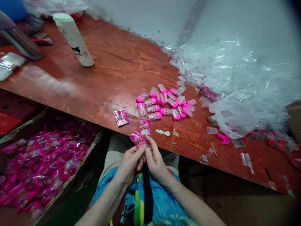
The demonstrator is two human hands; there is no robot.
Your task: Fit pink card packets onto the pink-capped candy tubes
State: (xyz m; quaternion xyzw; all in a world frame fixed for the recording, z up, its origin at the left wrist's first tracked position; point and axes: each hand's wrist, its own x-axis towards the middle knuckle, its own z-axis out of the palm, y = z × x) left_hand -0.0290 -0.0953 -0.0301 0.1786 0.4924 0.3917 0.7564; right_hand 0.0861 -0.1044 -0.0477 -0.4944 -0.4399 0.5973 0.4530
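In the head view, a small pink printed packet [138,139] is held up in front of my lap, by the table's front edge. My left hand [132,160] pinches its lower side between thumb and fingers. My right hand [154,159] is closed at the packet's right edge, its fingertips close to the left thumb. Whether something small sits between the fingers is hidden. Just beyond lies another pink packet [145,127], flat on the table, and a third packet [121,117] rests to its left. Behind them is a cluster of small clear bottles with pink caps [154,108], filled with pink beads.
A carton [95,146] heaped with pink packets [47,166] stands at lower left. On the reddish wooden table [113,62] are a white flask [75,40], a tinted bottle [23,40], loose pink caps [223,138] and a large pile of clear plastic tubes [223,72] at right.
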